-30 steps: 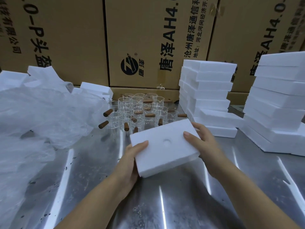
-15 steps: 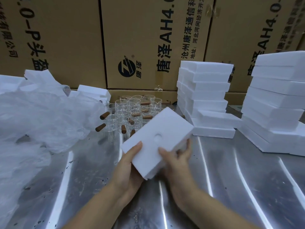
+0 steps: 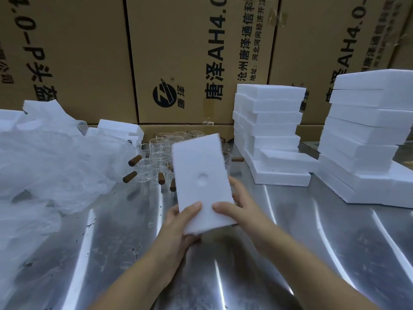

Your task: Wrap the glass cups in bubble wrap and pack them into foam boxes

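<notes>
A: Counting first: what is in hand?

B: One foam box [image 3: 201, 180], tilted above the steel table [image 3: 301, 253], its long side pointing away. Two hands hold it. The left hand [image 3: 176, 229] grips the near end, thumb on top. The right hand [image 3: 243, 211] clasps the right edge, thumb on top too.

A: And around it?

B: Two piles of foam boxes: a middle stack [image 3: 270, 121] and a right stack [image 3: 368, 135] at the frame's edge. The glass cups [image 3: 161, 153] cluster just behind the held box, overlapping too much to count. One heap of bubble wrap [image 3: 55, 164] fills the left. Three cartons [image 3: 190, 52] wall the back.

A: Room to move?

B: Bare steel lies nearest, between wrap and right stack.
</notes>
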